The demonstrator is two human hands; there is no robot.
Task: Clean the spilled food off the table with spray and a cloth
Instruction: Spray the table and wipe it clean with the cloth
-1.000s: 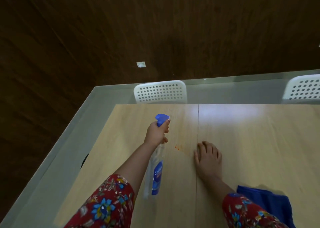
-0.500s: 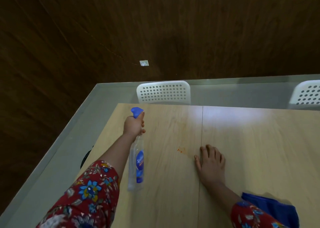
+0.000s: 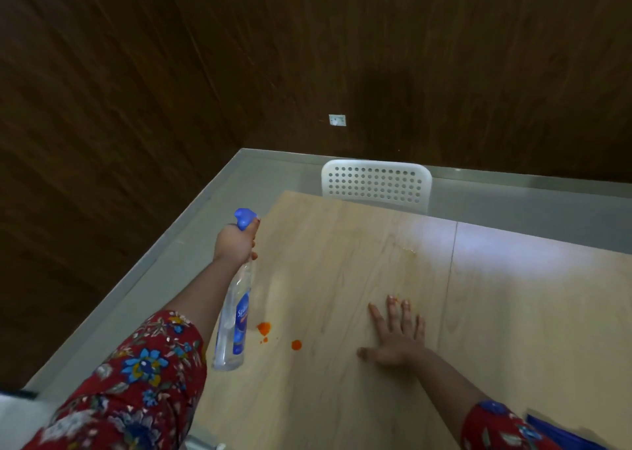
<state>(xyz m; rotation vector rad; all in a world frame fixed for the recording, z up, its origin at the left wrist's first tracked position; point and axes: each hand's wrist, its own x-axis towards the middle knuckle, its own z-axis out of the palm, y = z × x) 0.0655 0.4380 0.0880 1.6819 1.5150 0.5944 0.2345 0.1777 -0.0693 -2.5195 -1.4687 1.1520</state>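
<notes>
Cloth [image 3: 567,431]: we are seeing only a blue edge of it, nearer to us than the orange spill [image 3: 265,328] and well off to its right, behind our right sleeve. Neither hand is touching it. We are judging it soft and light, best bunched in the palm.
Right hand [image 3: 396,337]: it is lying flat on the table [image 3: 342,261] with the fingers straight and spread, holding nothing, to the right of the orange spill and apart from it.
Orange spill: a few small blobs are sitting on the bare wood.
Spray bottle [image 3: 236,316]: it is hanging tilted, with its base just left of the orange spill and its blue nozzle pointing away beyond it. We are judging it light, stiff and perhaps slick, so the neck under the trigger is the safest hold.
Left hand [image 3: 235,244]: it is gripping that neck, beyond the orange spill. We cannot tell whether a finger is pressing the trigger.
Chair [image 3: 376,184]: it is standing far beyond the orange spill, at the table's far edge.
</notes>
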